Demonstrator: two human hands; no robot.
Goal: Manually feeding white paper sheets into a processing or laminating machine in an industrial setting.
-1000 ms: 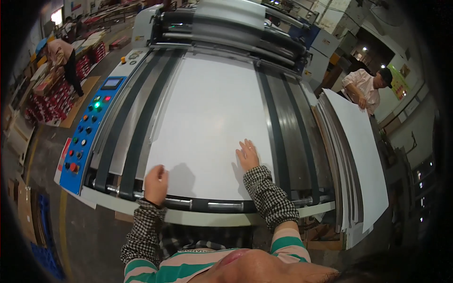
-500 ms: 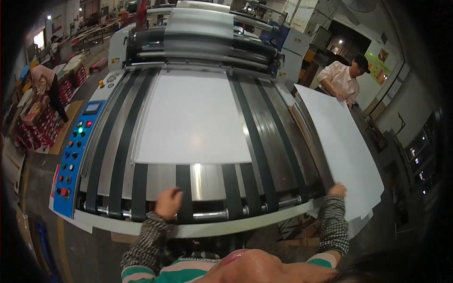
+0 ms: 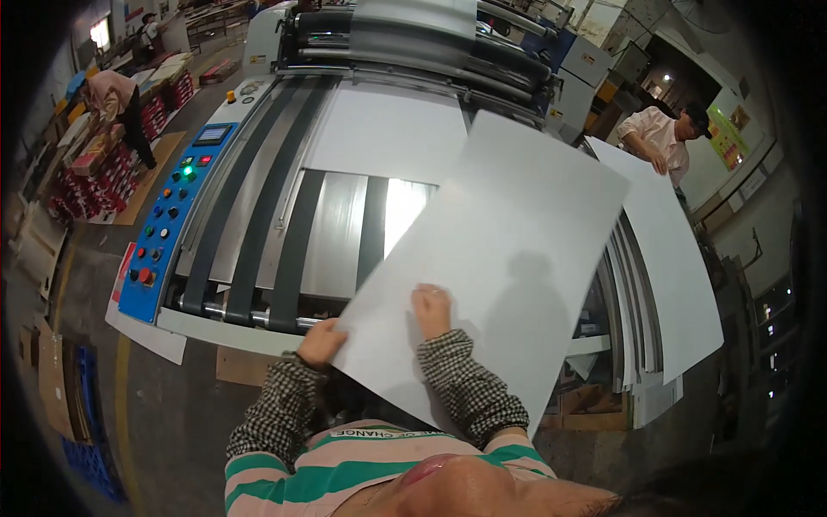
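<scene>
A large white sheet [image 3: 504, 207] slants across the right part of the machine's belts, its near end close to my body. My left hand [image 3: 322, 342] grips its near left corner, fingers closed over the edge. On top of the same sheet is my right hand [image 3: 432, 312], its fingers bent and blurred; whether they press together does not show. Another white sheet [image 3: 379, 129] lies flat on the dark belts [image 3: 297, 246], below the rollers [image 3: 413, 47]. The slanted sheet covers part of it.
A blue control panel [image 3: 177, 220] with buttons runs along the machine's left side. At the right stands a pile of white sheets [image 3: 668, 250], with a person in a cap [image 3: 663, 138] touching its far end. Another person [image 3: 116, 99] bends over stacked goods at far left.
My right hand has left the pile's near edge and is over the slanted sheet, which my left hand now grips. The belt sheet's near edge shows farther back. The whole view has shifted.
</scene>
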